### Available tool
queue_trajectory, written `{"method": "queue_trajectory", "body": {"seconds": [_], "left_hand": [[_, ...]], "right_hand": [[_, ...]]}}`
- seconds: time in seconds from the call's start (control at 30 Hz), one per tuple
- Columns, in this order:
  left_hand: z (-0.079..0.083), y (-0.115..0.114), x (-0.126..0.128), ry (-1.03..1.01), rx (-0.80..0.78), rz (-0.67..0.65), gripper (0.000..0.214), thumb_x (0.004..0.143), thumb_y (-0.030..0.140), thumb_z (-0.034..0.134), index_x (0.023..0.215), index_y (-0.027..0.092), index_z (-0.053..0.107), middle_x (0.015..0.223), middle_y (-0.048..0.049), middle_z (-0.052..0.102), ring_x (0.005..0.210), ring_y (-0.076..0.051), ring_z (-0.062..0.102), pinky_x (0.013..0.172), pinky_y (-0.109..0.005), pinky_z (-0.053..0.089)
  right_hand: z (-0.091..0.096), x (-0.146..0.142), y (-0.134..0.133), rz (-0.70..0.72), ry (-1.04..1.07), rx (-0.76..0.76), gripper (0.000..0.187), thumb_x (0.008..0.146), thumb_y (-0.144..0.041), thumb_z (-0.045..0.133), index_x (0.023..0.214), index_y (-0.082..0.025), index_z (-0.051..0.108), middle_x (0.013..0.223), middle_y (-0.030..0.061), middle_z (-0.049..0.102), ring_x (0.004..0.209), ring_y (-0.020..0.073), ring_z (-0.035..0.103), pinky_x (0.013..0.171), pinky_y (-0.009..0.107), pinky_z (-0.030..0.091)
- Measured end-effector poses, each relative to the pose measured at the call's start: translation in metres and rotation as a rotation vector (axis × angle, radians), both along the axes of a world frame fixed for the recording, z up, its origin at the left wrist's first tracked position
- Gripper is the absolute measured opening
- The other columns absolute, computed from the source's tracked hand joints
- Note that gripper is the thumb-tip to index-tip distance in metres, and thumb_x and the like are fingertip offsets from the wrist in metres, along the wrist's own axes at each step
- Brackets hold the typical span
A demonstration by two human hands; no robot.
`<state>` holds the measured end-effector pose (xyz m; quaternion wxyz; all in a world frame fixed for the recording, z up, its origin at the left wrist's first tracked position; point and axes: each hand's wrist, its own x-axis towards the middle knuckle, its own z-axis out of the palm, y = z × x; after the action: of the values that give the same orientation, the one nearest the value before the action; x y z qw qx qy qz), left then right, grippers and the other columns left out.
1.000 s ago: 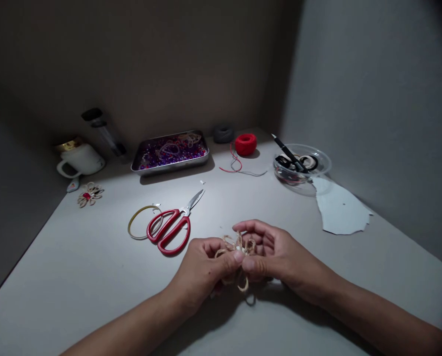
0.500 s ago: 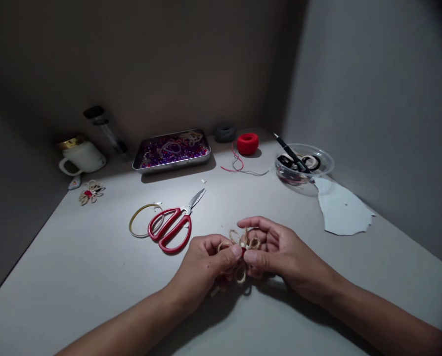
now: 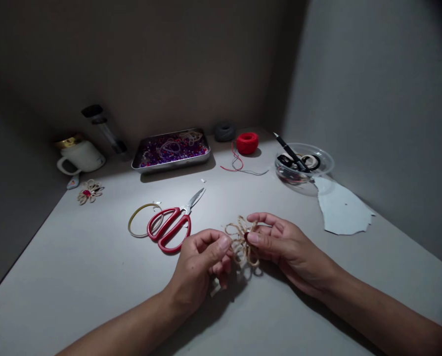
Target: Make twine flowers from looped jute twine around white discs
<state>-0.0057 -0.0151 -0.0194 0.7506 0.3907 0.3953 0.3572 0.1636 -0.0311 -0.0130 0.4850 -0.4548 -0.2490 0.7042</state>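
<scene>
A looped twine flower [image 3: 242,229] with a red centre is held just above the table. My right hand [image 3: 280,242] grips its right side, thumb near the red centre and fingers behind. My left hand [image 3: 202,259] is closed in a pinch at the tip of a left loop, thumb against forefinger. The flower's right-hand loops are partly hidden by my right hand. Red-handled scissors [image 3: 169,231] lie half open to the left, their handle overlapping a yellowish ring [image 3: 134,217].
At the back stand a metal tray of beads [image 3: 171,151], a red thread roll [image 3: 247,143], a grey roll [image 3: 224,132], a mug [image 3: 83,155] and a clear tube [image 3: 108,131]. Another twine flower [image 3: 90,192] lies left. Rightward are a plastic tub [image 3: 327,165], a pen [image 3: 286,146] and white sheet [image 3: 341,207].
My left thumb has moved left off the red centre to the flower's edge. The flower has turned to show more loops and shifted slightly up and right with my right hand.
</scene>
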Motion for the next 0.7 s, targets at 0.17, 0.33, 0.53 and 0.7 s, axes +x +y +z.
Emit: {"method": "queue_trajectory", "body": {"seconds": [0.17,0.33,0.53,0.7], "left_hand": [[-0.0036,0.0007,0.0014,0.079,-0.011,0.042,0.024,0.068,0.033,0.07,0.066,0.013,0.056,0.049,0.0023,0.053,0.039,-0.006,0.043,0.032,-0.015,0.039],[-0.0013,0.0011,0.0067,0.129,0.002,0.003,0.024,0.068,0.031,0.067,0.062,0.014,0.052,0.045,0.0037,0.051,0.035,-0.006,0.042,0.032,-0.015,0.037],[0.0007,-0.0009,0.0056,0.136,0.027,-0.009,0.019,0.072,0.029,0.064,0.067,0.012,0.055,0.049,0.0022,0.053,0.038,-0.005,0.044,0.034,-0.015,0.038],[-0.0038,-0.0002,0.0009,-0.003,0.003,0.122,0.02,0.075,0.032,0.061,0.083,0.014,0.057,0.058,0.0015,0.054,0.046,-0.009,0.047,0.032,-0.016,0.039]], "right_hand": [[0.0018,-0.0015,0.0,0.006,0.029,-0.012,0.05,0.059,-0.022,0.079,0.095,-0.018,0.046,0.067,-0.002,0.063,0.057,0.0108,0.059,0.057,0.023,0.045],[0.0001,-0.001,-0.0029,0.111,0.097,0.02,0.05,0.062,-0.02,0.077,0.1,-0.018,0.043,0.069,-0.0029,0.06,0.065,0.0139,0.061,0.063,0.026,0.045],[-0.0046,-0.0007,-0.0023,0.114,0.051,0.032,0.05,0.063,-0.022,0.076,0.1,-0.018,0.043,0.073,-0.0012,0.06,0.065,0.013,0.059,0.062,0.026,0.044],[-0.0073,-0.0011,-0.0019,0.026,-0.095,0.077,0.048,0.062,-0.024,0.076,0.097,-0.017,0.045,0.069,-0.0028,0.059,0.056,0.0087,0.054,0.055,0.022,0.042]]}}
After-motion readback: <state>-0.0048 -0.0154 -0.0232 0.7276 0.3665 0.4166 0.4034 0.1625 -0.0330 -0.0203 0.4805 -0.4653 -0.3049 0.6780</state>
